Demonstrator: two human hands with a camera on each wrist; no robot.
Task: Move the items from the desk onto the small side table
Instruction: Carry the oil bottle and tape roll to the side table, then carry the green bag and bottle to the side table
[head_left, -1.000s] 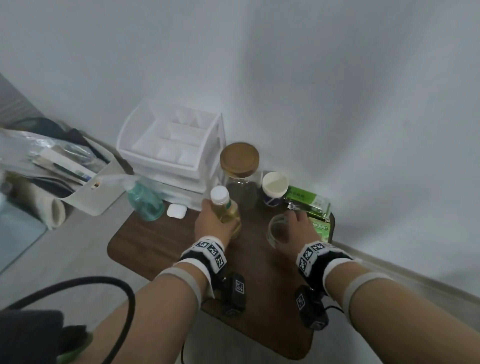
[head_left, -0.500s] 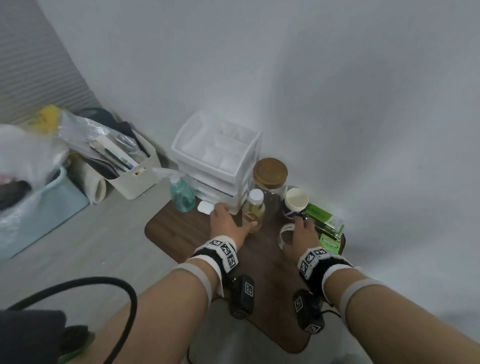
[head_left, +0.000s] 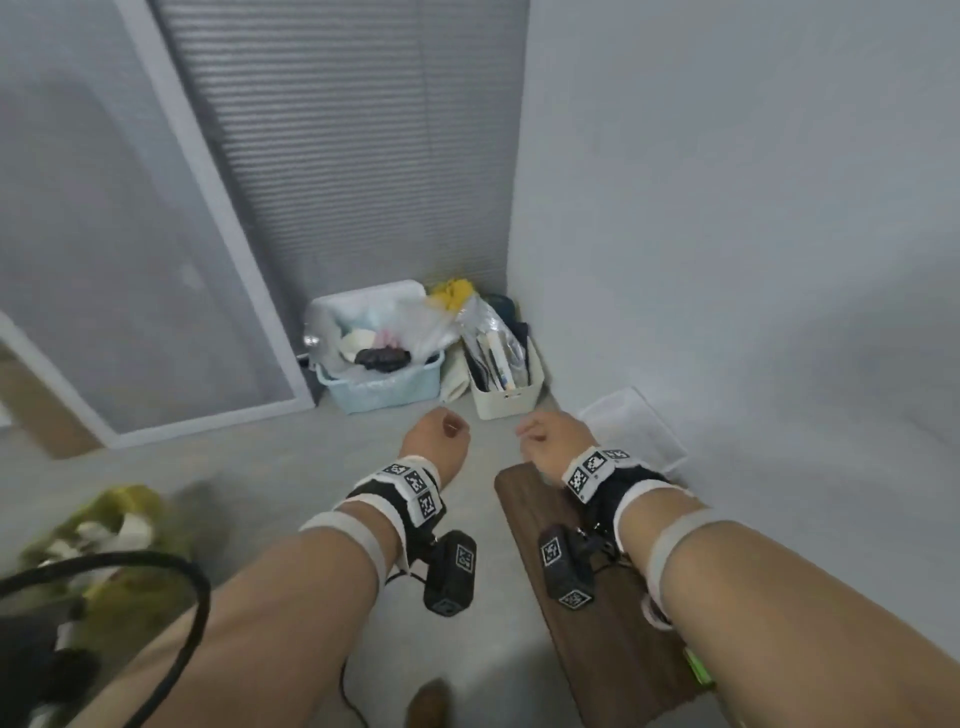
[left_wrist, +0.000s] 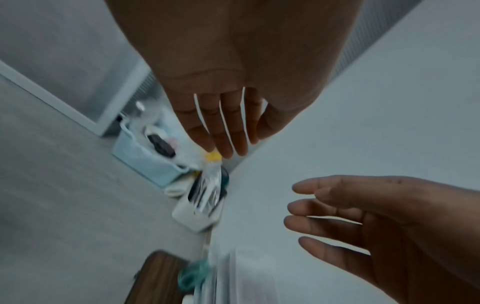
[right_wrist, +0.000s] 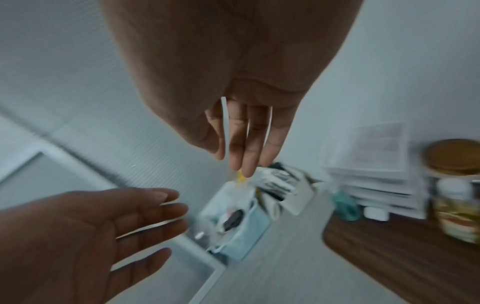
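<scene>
dark wood side table (head_left: 613, 639) sits lower right of the head view; your left hand (head_left: 435, 439) and right hand (head_left: 551, 442) hang empty, fingers slack; the bottle (right_wrist: 455, 209) label is too blurred to read

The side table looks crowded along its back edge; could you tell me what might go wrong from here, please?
1. The small bottle stands tight beside the wood-lidded jar and drawer unit; adding items could topple it.
2. Both hands, left hand and right hand, are empty and swinging close over the side table; a wrist camera might clip something.
</scene>
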